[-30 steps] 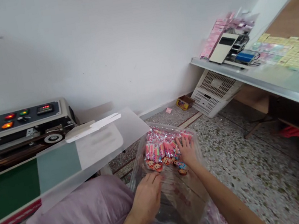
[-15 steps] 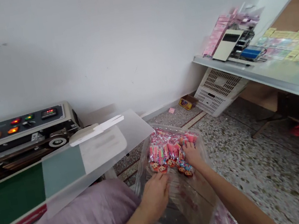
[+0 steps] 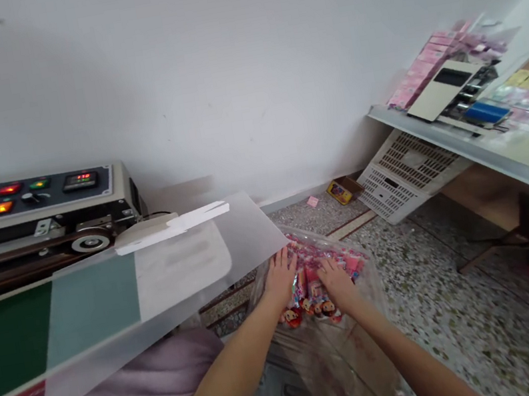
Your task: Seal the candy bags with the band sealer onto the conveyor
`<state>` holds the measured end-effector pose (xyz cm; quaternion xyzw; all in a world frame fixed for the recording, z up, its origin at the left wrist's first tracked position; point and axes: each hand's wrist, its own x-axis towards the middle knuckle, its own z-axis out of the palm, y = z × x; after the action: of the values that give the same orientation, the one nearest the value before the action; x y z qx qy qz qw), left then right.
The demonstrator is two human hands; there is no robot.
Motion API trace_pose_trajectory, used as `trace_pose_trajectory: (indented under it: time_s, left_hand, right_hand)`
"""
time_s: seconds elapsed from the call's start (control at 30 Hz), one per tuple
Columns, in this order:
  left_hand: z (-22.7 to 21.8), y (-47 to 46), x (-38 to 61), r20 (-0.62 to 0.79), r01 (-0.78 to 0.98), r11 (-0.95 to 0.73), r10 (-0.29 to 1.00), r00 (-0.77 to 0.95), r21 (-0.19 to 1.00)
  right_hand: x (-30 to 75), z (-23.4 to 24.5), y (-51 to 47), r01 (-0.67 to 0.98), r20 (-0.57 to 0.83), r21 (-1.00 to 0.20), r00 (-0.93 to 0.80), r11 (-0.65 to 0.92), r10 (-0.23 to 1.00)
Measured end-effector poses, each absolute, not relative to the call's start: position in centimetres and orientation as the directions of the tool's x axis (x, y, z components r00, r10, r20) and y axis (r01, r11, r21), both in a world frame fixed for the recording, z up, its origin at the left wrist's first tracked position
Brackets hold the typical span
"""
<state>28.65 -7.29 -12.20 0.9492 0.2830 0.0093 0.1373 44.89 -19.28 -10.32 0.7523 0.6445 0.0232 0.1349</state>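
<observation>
Both hands are down on a pile of small pink, shiny packets (image 3: 312, 279) with round cartoon-face pieces at their near ends. The packets lie in a large clear plastic bag (image 3: 343, 364) below the table's end. My left hand (image 3: 281, 280) rests on the left side of the pile, its fingers stretched forward and a little apart. On the right side, my right hand (image 3: 337, 282) lies over the packets with its fingers spread. Part of the pile is covered by the hands. Brown cardboard shows through the plastic near the forearms.
A belt sealing machine (image 3: 38, 209) with lit buttons stands left, behind a green conveyor belt (image 3: 9, 342). A translucent sheet (image 3: 249, 227) overhangs the bag. To the right are a white plastic crate (image 3: 401, 168), a small yellow box (image 3: 339, 192) and a table (image 3: 515, 149) holding another machine.
My left hand has moved forward from the pile's near edge onto its left side. My right hand has shifted over the packets, which now sit closer together. The view has turned slightly left.
</observation>
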Motion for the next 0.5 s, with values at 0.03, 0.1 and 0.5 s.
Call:
trace_pose_trajectory:
  time_s: [0.03, 0.1, 0.5]
  left_hand:
    - [-12.5, -7.2, 28.9, -0.058, 0.543, -0.799, 0.548, 0.834, 0.259]
    - [-12.8, -7.1, 29.3, -0.055, 0.564, -0.787, 0.570, 0.820, 0.250]
    - [-10.8, -7.3, 29.8, -0.008, 0.589, -0.759, 0.611, 0.792, 0.279]
  right_hand:
    - [44.9, -10.3, -18.8, 0.965, -0.141, 0.235, 0.156, -0.120, 0.978]
    - [45.0, -10.2, -18.0, 0.965, -0.149, 0.243, 0.136, -0.097, 0.979]
    - [44.9, -9.5, -16.9, 0.942, -0.137, 0.319, 0.152, -0.102, 0.979]
